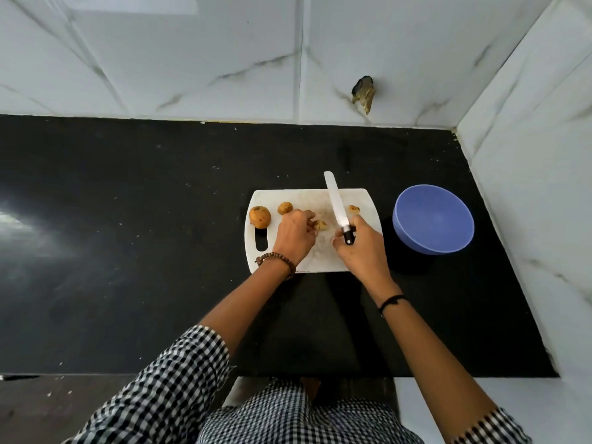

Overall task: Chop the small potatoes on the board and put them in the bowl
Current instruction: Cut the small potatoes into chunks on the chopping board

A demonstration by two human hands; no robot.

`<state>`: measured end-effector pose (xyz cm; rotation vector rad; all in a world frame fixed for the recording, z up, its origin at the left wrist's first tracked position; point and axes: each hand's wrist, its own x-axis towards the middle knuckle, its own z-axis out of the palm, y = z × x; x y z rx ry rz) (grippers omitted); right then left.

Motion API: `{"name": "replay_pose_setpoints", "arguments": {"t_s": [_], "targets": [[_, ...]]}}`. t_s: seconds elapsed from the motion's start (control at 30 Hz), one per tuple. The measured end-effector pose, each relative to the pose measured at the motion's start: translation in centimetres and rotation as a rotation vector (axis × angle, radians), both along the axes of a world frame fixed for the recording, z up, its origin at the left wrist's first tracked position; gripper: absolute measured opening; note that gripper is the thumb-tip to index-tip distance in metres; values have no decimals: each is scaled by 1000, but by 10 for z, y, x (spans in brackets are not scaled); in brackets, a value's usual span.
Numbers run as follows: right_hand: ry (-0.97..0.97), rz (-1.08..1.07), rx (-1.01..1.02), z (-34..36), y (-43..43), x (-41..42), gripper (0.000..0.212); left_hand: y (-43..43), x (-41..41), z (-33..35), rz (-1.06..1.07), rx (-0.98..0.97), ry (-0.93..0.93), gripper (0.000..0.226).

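1. A whole small brown potato and a smaller potato wait at the left end of the white plastic chopping board.
2. The left hand pinches a cut potato piece; fingertips should tuck back.
3. The right hand grips the black-handled, white-bladed knife; cut straight down.
4. The round blue bowl stands on the black tabletop, just beside the board.

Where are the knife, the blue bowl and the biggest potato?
knife (334, 200): head view, middle of the blade.
blue bowl (413, 216): head view, inner wall, left side.
biggest potato (260, 217): head view, centre of its skin.
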<state>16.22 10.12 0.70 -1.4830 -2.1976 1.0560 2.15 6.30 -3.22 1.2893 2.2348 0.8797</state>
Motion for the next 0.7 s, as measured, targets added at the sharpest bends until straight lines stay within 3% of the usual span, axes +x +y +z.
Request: {"name": "replay_pose_setpoints", "arguments": {"t_s": [0.07,0.17,0.43,0.7], "targets": [[0,4,30,-3,10,-12,32,2,-1,0,0,-13,17,32],[-18,10,54,-10,17,-23,21,5,-2,-1,-18,-23,47,20],[-55,-21,54,-20,18,-37,23,12,-1,3,-81,-14,123,18],[-61,-56,77,-12,31,-28,27,26,8,9,-75,23,25,19]]}}
